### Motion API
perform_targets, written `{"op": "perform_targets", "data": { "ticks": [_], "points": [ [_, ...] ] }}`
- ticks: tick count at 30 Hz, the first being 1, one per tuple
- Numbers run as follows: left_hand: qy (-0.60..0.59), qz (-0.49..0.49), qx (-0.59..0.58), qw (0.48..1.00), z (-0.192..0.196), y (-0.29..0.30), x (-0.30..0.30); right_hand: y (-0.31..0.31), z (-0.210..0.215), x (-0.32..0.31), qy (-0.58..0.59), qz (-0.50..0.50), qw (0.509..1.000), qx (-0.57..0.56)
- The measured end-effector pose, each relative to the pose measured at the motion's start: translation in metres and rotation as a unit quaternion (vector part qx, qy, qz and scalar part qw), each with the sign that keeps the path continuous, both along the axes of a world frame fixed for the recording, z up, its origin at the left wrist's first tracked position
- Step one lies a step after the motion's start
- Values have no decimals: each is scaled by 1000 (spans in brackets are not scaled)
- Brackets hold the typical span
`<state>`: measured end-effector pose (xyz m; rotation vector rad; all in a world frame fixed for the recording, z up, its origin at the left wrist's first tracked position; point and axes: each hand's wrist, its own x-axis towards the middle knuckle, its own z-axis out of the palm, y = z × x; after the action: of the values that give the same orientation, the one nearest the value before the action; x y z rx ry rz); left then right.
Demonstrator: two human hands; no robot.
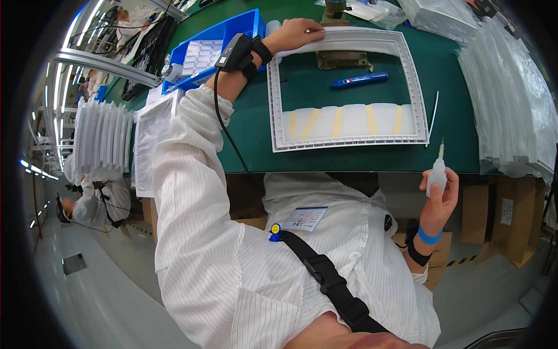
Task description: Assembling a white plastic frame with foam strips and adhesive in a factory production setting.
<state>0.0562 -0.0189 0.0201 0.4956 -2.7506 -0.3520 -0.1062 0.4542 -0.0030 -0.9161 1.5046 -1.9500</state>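
At bench (454, 119), left fingers (315, 36) touching frame (414, 87), grip unclear, right fingers (452, 181) clamped around bottle (436, 181)

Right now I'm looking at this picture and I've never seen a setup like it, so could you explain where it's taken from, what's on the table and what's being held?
There's no robot here: these are a person's own bare hands. The picture comes from a wide fisheye camera worn on the head, looking down, so straight edges bend near the rim.

On the green table lies a white rectangular frame with white padding striped yellow along its near side. Inside its opening lies a blue pen. A blue bin sits to the left, plastic-wrapped items to the right.

The left hand is at the frame's far edge; I can't tell how firmly it grips. The right hand holds a small whitish bottle, nozzle up.
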Motion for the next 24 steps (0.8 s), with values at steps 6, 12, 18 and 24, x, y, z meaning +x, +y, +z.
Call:
{"op": "perform_targets", "data": {
  "ticks": [6, 12, 18, 24],
  "points": [
    [68, 10, -160, 985, -14, 18, -2, -21, 2, 30, -15, 95, 994, 53],
    [249, 98, -27, 963, 16, 89, 43, -29, -7, 31, 81, 104, 984, 121],
    [345, 230, 173, 894, -34, 113, 105, -30, -6, 19, 158, 107, 968, 163],
    [362, 201, 183, 892, -51, 127, 113, -36, 5, 14, 196, 129, 956, 177]
  ]
}}
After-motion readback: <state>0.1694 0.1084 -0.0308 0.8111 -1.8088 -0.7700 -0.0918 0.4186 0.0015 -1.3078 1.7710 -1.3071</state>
